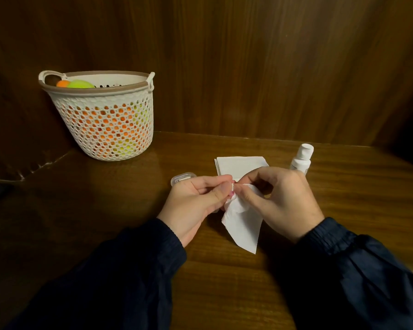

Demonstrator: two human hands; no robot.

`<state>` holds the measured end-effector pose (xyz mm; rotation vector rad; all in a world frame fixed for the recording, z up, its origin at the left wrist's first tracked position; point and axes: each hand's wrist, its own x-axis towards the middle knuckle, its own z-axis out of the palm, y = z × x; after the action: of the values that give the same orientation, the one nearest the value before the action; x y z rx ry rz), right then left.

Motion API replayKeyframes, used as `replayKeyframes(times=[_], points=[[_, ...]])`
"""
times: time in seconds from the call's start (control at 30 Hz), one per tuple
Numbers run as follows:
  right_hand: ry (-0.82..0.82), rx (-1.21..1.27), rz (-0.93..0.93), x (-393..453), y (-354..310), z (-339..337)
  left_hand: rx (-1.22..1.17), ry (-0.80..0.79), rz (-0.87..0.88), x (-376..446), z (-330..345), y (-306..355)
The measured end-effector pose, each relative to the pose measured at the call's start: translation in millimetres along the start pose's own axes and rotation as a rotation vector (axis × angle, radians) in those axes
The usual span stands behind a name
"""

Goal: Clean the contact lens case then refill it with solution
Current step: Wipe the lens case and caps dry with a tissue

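Lens case (231, 189), only a small pink and white bit of it showing, sits pinched between the fingertips of the left hand (198, 203) and right hand (275, 201), above the counter (129, 210). The right hand also pinches a white tissue (242, 225) against it, the tissue hanging down. A clear lid (183, 178), folded tissues (239, 165) and a white bottle (301, 159) stand just behind; a basket (105, 120) is far left.
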<state>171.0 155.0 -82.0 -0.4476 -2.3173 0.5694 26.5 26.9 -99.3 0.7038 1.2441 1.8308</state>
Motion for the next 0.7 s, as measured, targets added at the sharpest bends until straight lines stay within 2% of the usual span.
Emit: replayKeyframes(times=[0.17, 0.37, 0.6, 0.7], points=[[0.05, 0.048, -0.037, -1, -4, 4, 0.094, 0.015, 0.034, -2, 3, 0], [-0.025, 0.25, -0.032, -1, -1, 2, 0.102, 0.034, 0.063, -4, 4, -1], [-0.117, 0.278, -0.033, 0, 2, -6, 0.123, 0.038, 0.08, -4, 4, -2], [-0.073, 0.243, -0.051, -1, 0, -5, 0.122, 0.014, 0.07, -4, 5, -2]])
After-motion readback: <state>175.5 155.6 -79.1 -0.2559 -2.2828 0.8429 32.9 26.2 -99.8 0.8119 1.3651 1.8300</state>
